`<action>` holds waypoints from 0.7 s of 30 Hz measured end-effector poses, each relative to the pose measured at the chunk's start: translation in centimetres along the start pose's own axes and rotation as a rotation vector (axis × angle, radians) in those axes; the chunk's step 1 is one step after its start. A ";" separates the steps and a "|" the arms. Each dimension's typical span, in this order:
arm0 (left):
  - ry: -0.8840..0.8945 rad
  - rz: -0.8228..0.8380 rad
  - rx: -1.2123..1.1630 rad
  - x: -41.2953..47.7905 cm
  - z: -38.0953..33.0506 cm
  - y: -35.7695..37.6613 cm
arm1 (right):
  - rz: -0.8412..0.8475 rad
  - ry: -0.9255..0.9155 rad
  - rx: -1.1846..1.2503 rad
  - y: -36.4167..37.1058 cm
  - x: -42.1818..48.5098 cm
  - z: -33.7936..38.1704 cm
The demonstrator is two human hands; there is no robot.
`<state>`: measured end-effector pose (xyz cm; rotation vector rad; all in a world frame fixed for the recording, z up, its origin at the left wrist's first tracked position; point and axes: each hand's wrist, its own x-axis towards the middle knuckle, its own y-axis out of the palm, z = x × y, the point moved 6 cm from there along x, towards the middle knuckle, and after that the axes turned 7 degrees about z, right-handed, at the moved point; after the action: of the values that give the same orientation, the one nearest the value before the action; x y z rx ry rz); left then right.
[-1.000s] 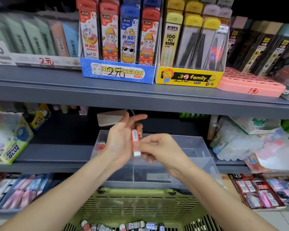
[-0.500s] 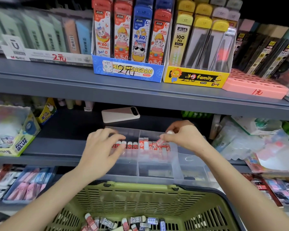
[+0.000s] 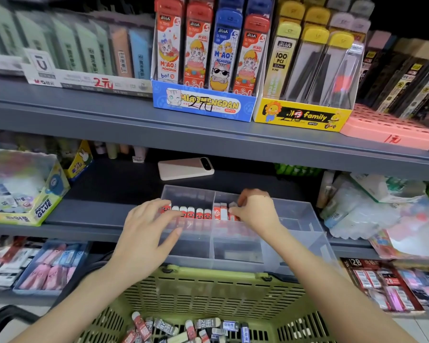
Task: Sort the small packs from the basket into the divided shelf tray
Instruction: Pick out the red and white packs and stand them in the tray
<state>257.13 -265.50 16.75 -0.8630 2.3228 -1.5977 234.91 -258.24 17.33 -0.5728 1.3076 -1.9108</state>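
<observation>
The right hand (image 3: 254, 212) pinches a small pack (image 3: 232, 206) inside the clear tray (image 3: 305, 219), beside a row of red packs (image 3: 191, 212). The left hand (image 3: 146, 233) rests open on the tray's left side. Just in front of the tray, the green basket (image 3: 208, 290) holds more packs (image 3: 183, 328).

Head view, down onto shelves (image 3: 208, 137)
</observation>
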 end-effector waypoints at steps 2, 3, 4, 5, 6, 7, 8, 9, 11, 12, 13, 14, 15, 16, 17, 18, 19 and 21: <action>-0.007 -0.002 -0.011 0.0 0.0 0.0 | 0.036 0.006 0.042 0.1 -0.1 -0.4; -0.010 -0.002 -0.015 0.0 -0.1 0.1 | 0.055 0.008 0.051 0.1 -0.1 -0.5; -0.012 -0.005 -0.018 0.0 -0.1 0.1 | 0.066 0.011 0.047 0.1 -0.1 -0.6; -0.015 -0.007 -0.022 0.0 -0.1 0.1 | 0.068 0.018 0.036 0.2 -0.1 -0.6; -0.018 -0.007 -0.025 0.0 -0.1 0.1 | 0.064 0.030 0.028 0.3 -0.1 -0.6; -0.022 -0.008 -0.029 0.0 -0.2 0.1 | 0.058 0.046 0.030 0.4 -0.1 -0.7; -0.024 -0.011 -0.033 0.0 -0.2 0.1 | 0.053 0.061 0.043 0.6 -0.1 -0.7; -0.025 -0.015 -0.038 0.0 -0.2 0.0 | 0.054 0.077 0.063 0.7 -0.2 -0.7; -0.021 -0.020 -0.044 -0.1 -0.3 0.0 | 0.066 0.115 0.114 0.9 -0.2 -0.8; -0.021 -0.019 -0.046 -0.1 -0.4 -0.1 | 0.076 0.139 0.134 1.0 -0.2 -0.9; -0.022 -0.017 -0.048 -0.1 -0.4 -0.1 | 0.089 0.164 0.139 1.1 -0.1 -1.0; -0.021 -0.015 -0.048 -0.1 -0.4 -0.1 | 0.107 0.189 0.127 1.2 0.0 -1.0; -0.020 -0.014 -0.048 -0.1 -0.4 -0.1 | 0.129 0.213 0.106 1.3 0.1 -1.1; -0.020 -0.013 -0.049 -0.1 -0.4 -0.1 | 0.151 0.234 0.085 1.4 0.2 -1.2; -0.022 -0.012 -0.050 -0.1 -0.4 -0.1 | 0.174 0.248 0.069 1.5 0.4 -1.3; -0.023 -0.012 -0.050 -0.1 -0.3 -0.1 | 0.197 0.250 0.057 1.6 0.6 -1.4; -0.023 -0.011 -0.047 0.0 -0.3 -0.1 | 0.218 0.240 0.047 1.7 0.8 -1.4; -0.019 -0.010 -0.042 0.0 -0.3 -0.1 | 0.252 0.212 0.035 1.7 1.1 -1.3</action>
<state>256.99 -265.25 16.94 -0.8966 2.3500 -1.5434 233.80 -258.70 15.18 -0.1795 1.4027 -1.8155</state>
